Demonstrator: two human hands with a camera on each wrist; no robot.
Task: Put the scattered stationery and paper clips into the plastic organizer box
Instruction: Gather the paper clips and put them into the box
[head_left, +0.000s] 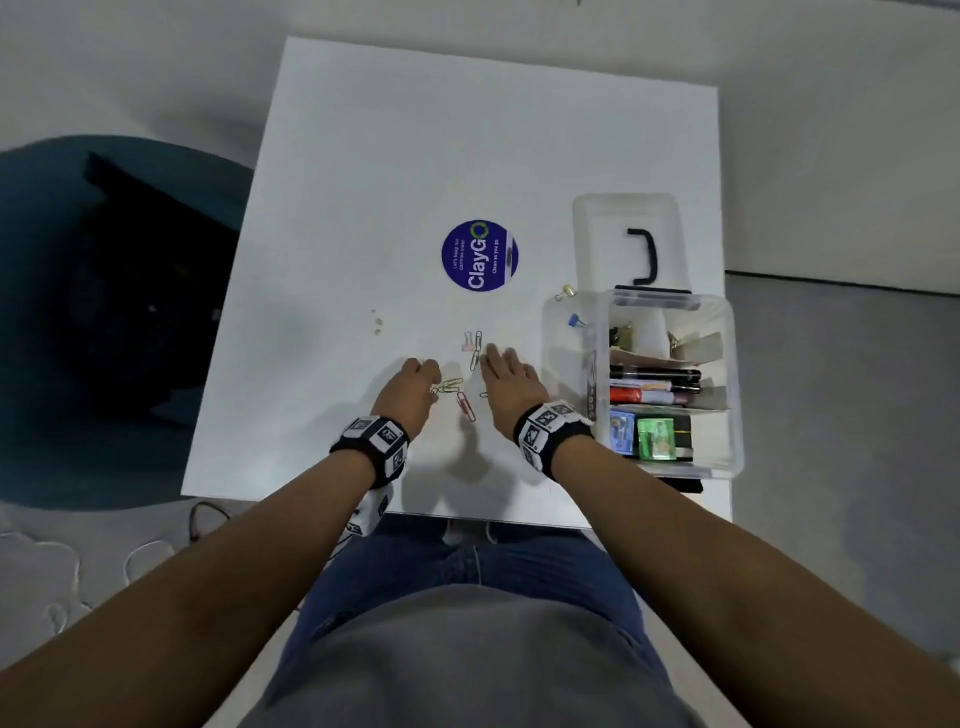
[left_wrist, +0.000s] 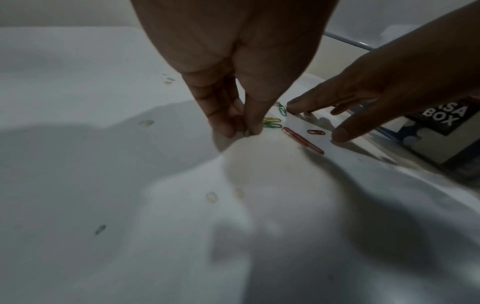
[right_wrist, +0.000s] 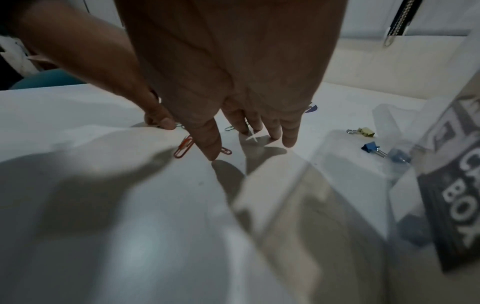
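Head view shows the white square table (head_left: 363, 156), then the clear plastic organizer box (head_left: 727, 374) on its right side. Left hand (head_left: 413, 387) seems to pinch one small paper clip; right hand (head_left: 506, 382) lies flat, holding nothing. Best to sweep the coloured wire paper clips (head_left: 465, 402) together, then lift them.

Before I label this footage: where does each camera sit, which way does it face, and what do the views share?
Head: worn on the head, looking down at the white table; both forearms, left hand, right hand and lap show.
Left wrist: along the left hand's fingertips pinching at a paper clip; right hand enters right.
Right wrist: along straight fingers toward the organizer box; left hand enters left.
Shared: all show the long red paper clip.
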